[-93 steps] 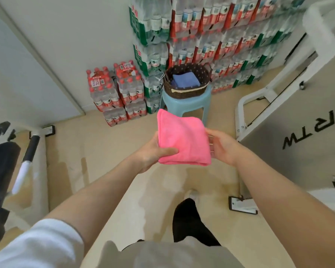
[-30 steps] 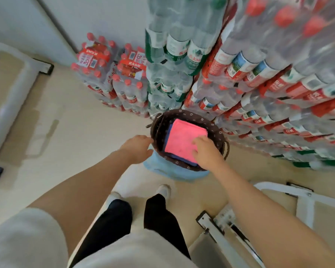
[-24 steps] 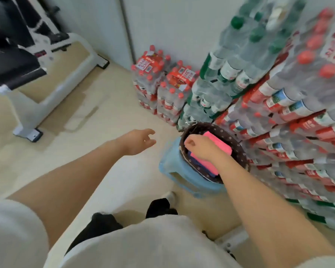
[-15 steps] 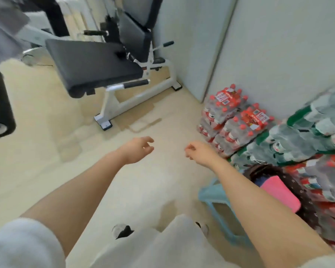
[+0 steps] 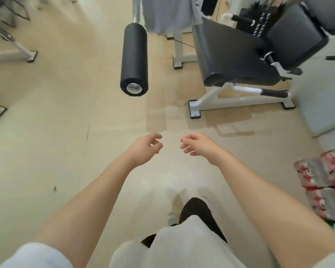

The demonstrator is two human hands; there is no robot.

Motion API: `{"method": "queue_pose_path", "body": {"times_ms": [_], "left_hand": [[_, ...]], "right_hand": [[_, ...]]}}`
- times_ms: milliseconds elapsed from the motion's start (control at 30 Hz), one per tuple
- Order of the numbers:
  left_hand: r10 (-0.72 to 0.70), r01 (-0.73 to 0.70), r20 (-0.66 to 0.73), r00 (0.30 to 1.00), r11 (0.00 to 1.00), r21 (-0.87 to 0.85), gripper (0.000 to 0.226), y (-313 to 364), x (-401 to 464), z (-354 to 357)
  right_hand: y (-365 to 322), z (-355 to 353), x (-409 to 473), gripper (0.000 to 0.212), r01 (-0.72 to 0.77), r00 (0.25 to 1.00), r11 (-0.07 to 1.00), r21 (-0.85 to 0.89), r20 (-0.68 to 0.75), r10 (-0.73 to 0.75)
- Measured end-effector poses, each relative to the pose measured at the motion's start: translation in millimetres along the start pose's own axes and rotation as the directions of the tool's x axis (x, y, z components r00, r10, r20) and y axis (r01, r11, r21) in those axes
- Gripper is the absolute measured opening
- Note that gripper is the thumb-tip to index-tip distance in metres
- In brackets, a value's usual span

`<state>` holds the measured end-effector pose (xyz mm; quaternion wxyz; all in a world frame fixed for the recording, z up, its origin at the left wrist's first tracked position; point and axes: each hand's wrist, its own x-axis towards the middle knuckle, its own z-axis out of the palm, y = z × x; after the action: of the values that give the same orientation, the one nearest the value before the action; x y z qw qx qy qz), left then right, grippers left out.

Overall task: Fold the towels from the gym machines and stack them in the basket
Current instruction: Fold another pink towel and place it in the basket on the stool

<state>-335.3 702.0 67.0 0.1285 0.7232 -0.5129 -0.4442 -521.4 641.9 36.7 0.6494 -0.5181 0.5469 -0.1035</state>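
Change: turned away from basket since half a second ago; basket and pink towel now out of view, towel last seen on the stack inside.
Left hand (image 5: 143,149): empty, fingers loosely curled.
Right hand (image 5: 197,146): empty too, released from towel.
Ahead: grey towel (image 5: 168,14) draped on machine (image 5: 240,60), likely next.
Meaning: one towel stacked, another to fetch.

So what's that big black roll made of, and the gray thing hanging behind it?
The black roller pad looks like foam wrapped in smooth matte vinyl, with a shiny metal cap on its end. The gray towel hanging over the machine looks like soft cloth, since it drapes in folds; it's blurry, so I can't tell the weave.
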Motion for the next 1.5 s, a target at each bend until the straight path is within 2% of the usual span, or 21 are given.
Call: {"method": "queue_pose_path", "body": {"times_ms": [67,167,267,467,633,800,1000,1167,1333,1500], "left_hand": [[-0.004,-0.005,-0.057,0.998,0.986,-0.167,0.03,-5,13,-20],[-0.002,-0.029,-0.117,0.993,0.965,-0.261,0.027,-12,42,-51],[-0.018,-0.022,-0.155,0.988,0.967,-0.254,0.027,-18,88,-86],[-0.101,0.027,-0.225,0.969,0.95,-0.31,0.016,-19,179,-174],[-0.125,0.033,-0.287,0.95,0.952,-0.305,0.024,-23,230,-247],[-0.137,-0.01,-0.347,0.928,0.92,-0.391,0.024,-36,273,-296],[-0.045,-0.031,-0.241,0.97,0.953,-0.302,0.024,-75,347,-374],[0.01,-0.052,-0.145,0.989,0.956,-0.289,0.021,-102,421,-468],[0.103,-0.123,-0.082,0.991,0.947,-0.297,0.021,-93,494,-560],[0.18,-0.183,-0.036,0.983,0.941,-0.284,0.023,-61,561,-603]], "right_hand": [[-27,13,27,0.01,0.014,1.0,1.0,-0.027,0.01,-0.014],[-63,25,66,0.011,0.011,0.999,0.996,-0.086,0.048,-0.007],[-100,22,118,0.01,0.002,0.997,0.987,-0.16,0.074,0.01],[-197,5,227,0.012,0.044,0.999,0.983,-0.178,-0.016,-0.047],[-248,12,289,0.012,0.026,0.999,0.979,-0.203,0.029,-0.02],[-285,30,338,0.012,-0.004,0.999,0.977,-0.212,0.051,0.015],[-331,62,420,0.019,-0.025,0.998,0.988,-0.149,-0.059,0.016],[-398,98,483,0.015,-0.076,0.987,0.995,-0.069,-0.149,0.065],[-490,121,530,0.017,0.059,0.966,0.994,-0.09,-0.244,-0.079],[-530,115,571,0.012,0.071,0.939,0.982,-0.176,-0.319,-0.125]]}}
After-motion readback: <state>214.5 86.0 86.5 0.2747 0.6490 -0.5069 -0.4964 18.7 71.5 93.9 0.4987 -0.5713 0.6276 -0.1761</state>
